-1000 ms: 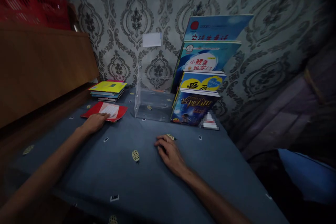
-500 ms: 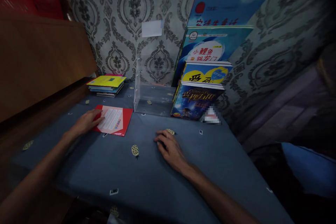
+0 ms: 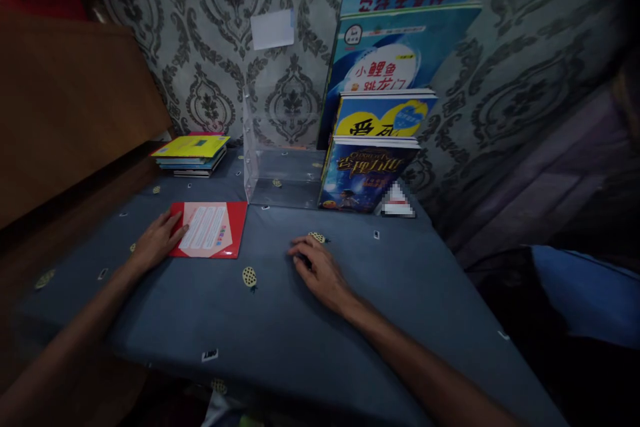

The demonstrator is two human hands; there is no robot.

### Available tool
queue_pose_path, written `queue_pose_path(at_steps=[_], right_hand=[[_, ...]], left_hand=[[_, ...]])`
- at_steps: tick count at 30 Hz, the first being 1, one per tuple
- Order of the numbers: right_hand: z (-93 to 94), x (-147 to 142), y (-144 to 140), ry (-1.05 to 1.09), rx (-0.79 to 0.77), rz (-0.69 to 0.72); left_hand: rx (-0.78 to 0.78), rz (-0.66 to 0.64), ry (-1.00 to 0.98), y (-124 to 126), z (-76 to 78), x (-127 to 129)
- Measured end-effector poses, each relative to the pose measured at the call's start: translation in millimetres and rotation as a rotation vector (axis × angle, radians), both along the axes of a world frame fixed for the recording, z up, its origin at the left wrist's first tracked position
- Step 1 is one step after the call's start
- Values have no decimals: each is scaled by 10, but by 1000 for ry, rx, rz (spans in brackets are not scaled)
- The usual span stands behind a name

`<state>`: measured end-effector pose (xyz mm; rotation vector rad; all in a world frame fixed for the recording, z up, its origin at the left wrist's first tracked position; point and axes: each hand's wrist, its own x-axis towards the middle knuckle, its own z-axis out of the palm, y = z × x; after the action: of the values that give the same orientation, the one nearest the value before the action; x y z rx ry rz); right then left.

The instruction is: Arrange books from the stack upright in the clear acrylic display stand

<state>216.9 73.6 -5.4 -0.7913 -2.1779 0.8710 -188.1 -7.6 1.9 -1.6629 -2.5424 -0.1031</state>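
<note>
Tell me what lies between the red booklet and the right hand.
In the head view, only blue cloth with one pineapple print lies between red booklet and right hand.

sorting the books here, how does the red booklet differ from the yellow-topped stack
The red booklet is a single thin item lying alone on the blue cloth; the stack is several books piled up. The booklet lies near the table's middle, with the left hand touching its left edge; the stack sits farther back by the wall, untouched. The booklet shows a pale text panel; the stack's top cover is yellow. Both lie flat.
</note>
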Motion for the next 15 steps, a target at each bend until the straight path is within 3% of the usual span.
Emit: queue_pose_path(at_steps=[7, 15], right_hand=[[27, 27, -27, 31, 11, 2], [36, 47, -39, 46, -13, -15]], left_hand=[[-21, 45, 25, -142, 10, 214], [7, -5, 63, -372, -77, 444]])
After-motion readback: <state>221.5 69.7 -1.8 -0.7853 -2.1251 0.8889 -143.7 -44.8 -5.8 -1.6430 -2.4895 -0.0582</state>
